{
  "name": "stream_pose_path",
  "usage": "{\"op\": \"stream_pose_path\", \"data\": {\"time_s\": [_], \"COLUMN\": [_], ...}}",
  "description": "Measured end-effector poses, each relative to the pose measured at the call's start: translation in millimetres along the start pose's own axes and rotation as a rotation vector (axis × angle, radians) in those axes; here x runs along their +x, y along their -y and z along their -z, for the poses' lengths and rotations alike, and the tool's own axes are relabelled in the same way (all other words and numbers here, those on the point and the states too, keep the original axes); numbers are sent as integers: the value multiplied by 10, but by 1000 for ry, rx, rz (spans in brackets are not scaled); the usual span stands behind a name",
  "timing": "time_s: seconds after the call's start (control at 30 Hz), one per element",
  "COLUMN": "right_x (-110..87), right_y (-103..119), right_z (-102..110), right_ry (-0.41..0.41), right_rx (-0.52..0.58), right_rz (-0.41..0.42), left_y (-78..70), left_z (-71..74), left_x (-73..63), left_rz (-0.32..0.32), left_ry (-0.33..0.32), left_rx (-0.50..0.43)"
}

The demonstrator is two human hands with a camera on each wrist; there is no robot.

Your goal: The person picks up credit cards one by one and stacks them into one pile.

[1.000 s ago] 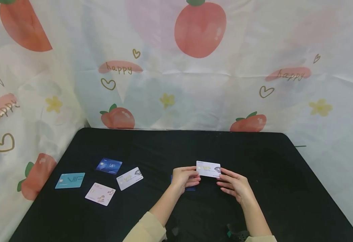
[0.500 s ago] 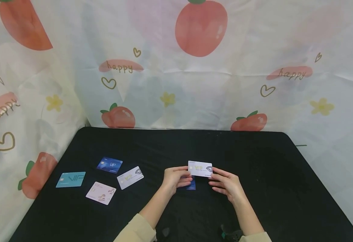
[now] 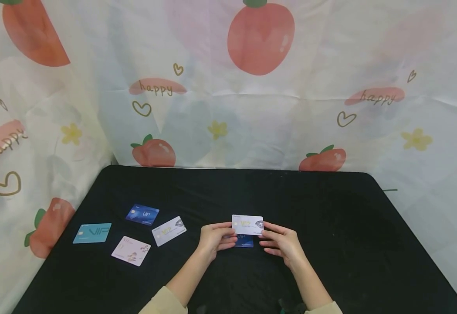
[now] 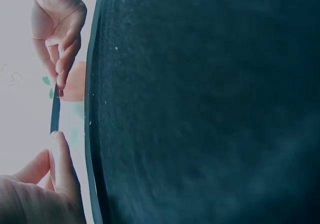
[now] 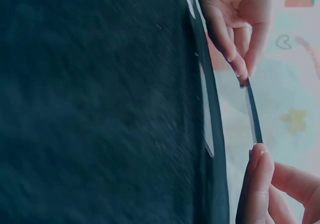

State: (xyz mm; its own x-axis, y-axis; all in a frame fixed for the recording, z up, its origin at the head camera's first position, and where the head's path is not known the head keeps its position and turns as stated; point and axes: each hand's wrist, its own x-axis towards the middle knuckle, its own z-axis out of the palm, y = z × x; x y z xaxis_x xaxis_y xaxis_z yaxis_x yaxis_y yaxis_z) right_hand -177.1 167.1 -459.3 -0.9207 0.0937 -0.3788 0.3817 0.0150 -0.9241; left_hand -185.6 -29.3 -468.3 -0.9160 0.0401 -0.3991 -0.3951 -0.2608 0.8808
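Note:
A white VIP card (image 3: 247, 224) with yellow lettering is held level between both hands, above the black table. My left hand (image 3: 215, 239) pinches its left end and my right hand (image 3: 282, 242) pinches its right end. Just below it a blue VIP card (image 3: 245, 241) lies on the table, partly covered in the head view by the white card and the left fingers. Both wrist views show the held card edge-on, as a thin strip (image 4: 55, 115) in the left one and a thin strip (image 5: 254, 111) in the right one, fingertips at each end.
On the left of the black table (image 3: 350, 244) lie a teal card (image 3: 92, 233), a blue card (image 3: 142, 214), a pink card (image 3: 130, 250) and another white VIP card (image 3: 169, 231), spaced apart. A fruit-patterned curtain (image 3: 259, 122) hangs behind and along the left.
Both hands have carried the white card to the left and slightly toward the person. More of the blue card beneath now shows. The cards on the left stay in place.

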Motion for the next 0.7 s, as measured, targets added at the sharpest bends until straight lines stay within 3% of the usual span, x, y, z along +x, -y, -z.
{"op": "stream_pose_path", "data": {"time_s": [0.33,0.7], "right_x": [-17,-12], "right_y": [-100,-140], "right_z": [-156,-201], "right_ry": [9,18], "right_rx": [-30,-59], "right_rz": [-10,-35], "left_y": [19,67], "left_z": [163,225], "left_x": [-64,-101], "left_rz": [22,53], "left_ry": [-28,-45], "left_rx": [59,78]}}
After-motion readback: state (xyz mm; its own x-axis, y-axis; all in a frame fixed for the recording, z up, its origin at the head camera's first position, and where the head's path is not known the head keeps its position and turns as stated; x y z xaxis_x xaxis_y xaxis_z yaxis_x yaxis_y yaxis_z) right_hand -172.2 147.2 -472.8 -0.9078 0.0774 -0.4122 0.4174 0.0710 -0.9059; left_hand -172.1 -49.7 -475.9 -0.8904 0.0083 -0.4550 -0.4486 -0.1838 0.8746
